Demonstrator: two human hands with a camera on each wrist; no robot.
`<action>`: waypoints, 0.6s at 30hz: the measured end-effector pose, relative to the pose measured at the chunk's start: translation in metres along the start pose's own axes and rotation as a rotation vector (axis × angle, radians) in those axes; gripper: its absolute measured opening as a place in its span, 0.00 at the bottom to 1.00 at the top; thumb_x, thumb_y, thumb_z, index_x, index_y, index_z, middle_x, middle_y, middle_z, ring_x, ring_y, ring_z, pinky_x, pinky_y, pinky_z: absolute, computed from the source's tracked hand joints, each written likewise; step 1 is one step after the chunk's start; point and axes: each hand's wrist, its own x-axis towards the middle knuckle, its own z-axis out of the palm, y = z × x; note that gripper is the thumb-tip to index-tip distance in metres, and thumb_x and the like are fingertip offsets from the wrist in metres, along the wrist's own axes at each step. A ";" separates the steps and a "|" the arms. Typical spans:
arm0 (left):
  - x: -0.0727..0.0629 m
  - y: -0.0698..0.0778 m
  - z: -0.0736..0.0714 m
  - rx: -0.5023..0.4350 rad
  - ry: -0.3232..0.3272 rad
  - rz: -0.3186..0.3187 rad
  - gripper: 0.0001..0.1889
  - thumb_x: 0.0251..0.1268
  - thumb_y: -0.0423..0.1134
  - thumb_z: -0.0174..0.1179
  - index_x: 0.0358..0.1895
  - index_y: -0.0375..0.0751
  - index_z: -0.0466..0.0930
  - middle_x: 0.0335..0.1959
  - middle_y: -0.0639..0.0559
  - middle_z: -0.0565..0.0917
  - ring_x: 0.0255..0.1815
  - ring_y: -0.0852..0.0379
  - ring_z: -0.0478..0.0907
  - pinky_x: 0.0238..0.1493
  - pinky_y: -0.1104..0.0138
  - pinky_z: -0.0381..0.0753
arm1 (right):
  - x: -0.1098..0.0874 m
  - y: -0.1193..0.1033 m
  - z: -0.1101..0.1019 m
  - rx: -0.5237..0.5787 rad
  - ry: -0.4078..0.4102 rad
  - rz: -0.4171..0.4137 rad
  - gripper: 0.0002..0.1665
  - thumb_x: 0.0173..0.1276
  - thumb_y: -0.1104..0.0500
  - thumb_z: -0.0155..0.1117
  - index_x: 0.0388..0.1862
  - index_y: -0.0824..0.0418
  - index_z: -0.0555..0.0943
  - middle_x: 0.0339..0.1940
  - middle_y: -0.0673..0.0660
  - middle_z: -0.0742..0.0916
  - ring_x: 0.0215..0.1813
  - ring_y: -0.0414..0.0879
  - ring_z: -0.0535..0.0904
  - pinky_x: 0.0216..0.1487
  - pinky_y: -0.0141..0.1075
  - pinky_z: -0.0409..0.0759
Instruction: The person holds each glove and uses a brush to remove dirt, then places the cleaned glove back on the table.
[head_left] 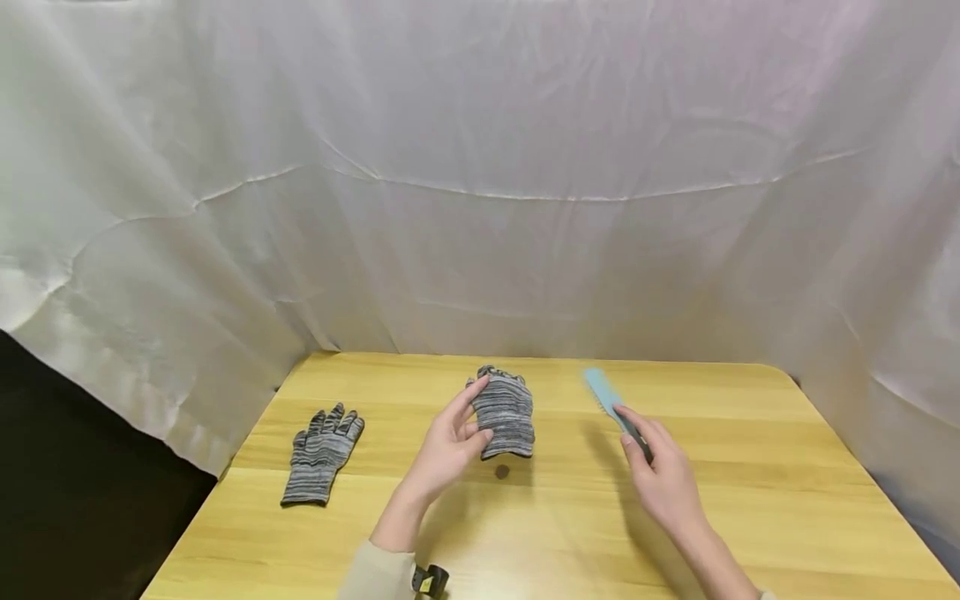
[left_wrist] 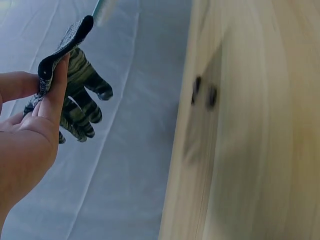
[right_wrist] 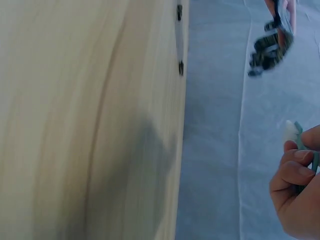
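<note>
My left hand pinches a grey and black striped knit glove by its side, thumb on one face and fingers on the other. The glove is raised over the table, cuff towards me. In the left wrist view its dark-tipped fingers hang loose beyond my hand. My right hand grips the dark handle of a light blue brush, which points away and leftward. Pale bristles show along the brush in the right wrist view. A matching glove lies flat at the table's left.
A small dark spot is on the wooden table, below the raised glove. Pale curtains hang close behind the table and along its sides. Something black stands past the left edge.
</note>
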 end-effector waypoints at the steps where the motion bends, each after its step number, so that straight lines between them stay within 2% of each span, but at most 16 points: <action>1: -0.001 -0.001 -0.004 0.011 -0.008 -0.001 0.44 0.66 0.16 0.53 0.84 0.45 0.53 0.81 0.34 0.60 0.64 0.37 0.79 0.38 0.74 0.84 | -0.001 0.003 -0.003 -0.007 -0.012 0.016 0.25 0.80 0.66 0.56 0.73 0.55 0.77 0.51 0.59 0.84 0.29 0.39 0.71 0.26 0.31 0.73; 4: -0.003 -0.005 -0.018 0.046 -0.019 0.002 0.44 0.66 0.15 0.51 0.84 0.44 0.53 0.79 0.32 0.63 0.64 0.35 0.79 0.37 0.75 0.83 | -0.003 0.013 -0.014 -0.055 -0.063 0.054 0.26 0.82 0.65 0.53 0.75 0.57 0.74 0.57 0.63 0.83 0.38 0.44 0.75 0.35 0.35 0.76; 6: -0.005 -0.006 -0.028 0.078 -0.016 0.005 0.44 0.66 0.15 0.50 0.84 0.43 0.52 0.78 0.32 0.64 0.63 0.34 0.80 0.31 0.75 0.79 | -0.004 0.020 -0.021 -0.090 -0.106 0.085 0.26 0.82 0.64 0.52 0.77 0.59 0.72 0.62 0.66 0.82 0.45 0.51 0.77 0.43 0.41 0.78; 8: -0.007 -0.007 -0.038 0.107 -0.005 0.006 0.43 0.65 0.14 0.49 0.84 0.41 0.52 0.78 0.31 0.64 0.61 0.34 0.81 0.28 0.76 0.75 | -0.005 0.028 -0.027 -0.106 -0.154 0.114 0.27 0.82 0.64 0.51 0.78 0.62 0.70 0.64 0.69 0.80 0.53 0.60 0.79 0.49 0.52 0.81; 11: -0.011 -0.008 -0.052 0.152 0.019 -0.017 0.43 0.66 0.14 0.48 0.84 0.41 0.52 0.79 0.32 0.63 0.55 0.41 0.84 0.25 0.76 0.71 | -0.006 0.039 -0.035 -0.127 -0.228 0.156 0.28 0.82 0.64 0.50 0.78 0.66 0.68 0.69 0.74 0.76 0.65 0.72 0.74 0.59 0.68 0.75; 12: -0.012 -0.008 -0.056 0.166 0.024 -0.026 0.43 0.66 0.14 0.48 0.84 0.41 0.53 0.79 0.32 0.63 0.53 0.44 0.84 0.24 0.76 0.69 | -0.007 0.043 -0.037 -0.138 -0.252 0.169 0.28 0.82 0.64 0.50 0.78 0.67 0.67 0.70 0.75 0.75 0.67 0.75 0.73 0.61 0.70 0.74; 13: -0.014 -0.009 -0.060 0.186 0.028 -0.040 0.42 0.66 0.14 0.48 0.84 0.41 0.53 0.80 0.32 0.61 0.48 0.48 0.84 0.23 0.76 0.68 | -0.007 0.046 -0.040 -0.157 -0.271 0.175 0.28 0.82 0.64 0.50 0.78 0.68 0.67 0.69 0.76 0.75 0.68 0.75 0.72 0.62 0.71 0.72; 15: -0.017 -0.010 -0.067 0.220 0.032 -0.071 0.42 0.66 0.15 0.48 0.83 0.41 0.54 0.81 0.32 0.58 0.42 0.55 0.82 0.22 0.75 0.66 | -0.007 0.052 -0.043 -0.198 -0.309 0.189 0.28 0.82 0.64 0.50 0.77 0.69 0.67 0.67 0.77 0.76 0.66 0.75 0.73 0.61 0.71 0.73; 18: -0.023 -0.012 -0.077 0.277 0.037 -0.122 0.41 0.67 0.17 0.50 0.83 0.42 0.56 0.83 0.31 0.53 0.29 0.62 0.74 0.22 0.74 0.65 | -0.007 0.058 -0.049 -0.251 -0.364 0.209 0.28 0.80 0.65 0.51 0.76 0.71 0.68 0.63 0.77 0.79 0.63 0.74 0.77 0.57 0.68 0.77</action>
